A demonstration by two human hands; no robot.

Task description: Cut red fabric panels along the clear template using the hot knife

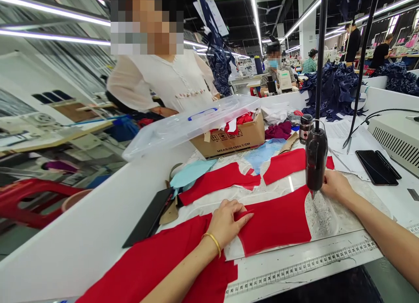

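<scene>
My left hand (227, 222) lies flat on a red fabric piece (275, 220), its fingertips near the piece's folded-back corner. A gold bangle (212, 244) circles that wrist. My right hand (337, 187) rests on white lace fabric (322, 215), holding nothing, just right of a black hanging electric cutter (316, 156). The cutter's pointed tip comes down at the red piece's top right edge, close to my right fingers. More red cloth (157, 261) runs under my left forearm. Two further red pieces (219, 180) lie beyond, on the same white sheet.
A tape measure (301, 268) runs along the near table edge. Beyond lie light blue scraps (191, 173), a black phone (376, 166), a cardboard box (229, 139) under a clear plastic lid (190, 124), and a grey machine (396, 137). A person in a white blouse (160, 80) stands across the table.
</scene>
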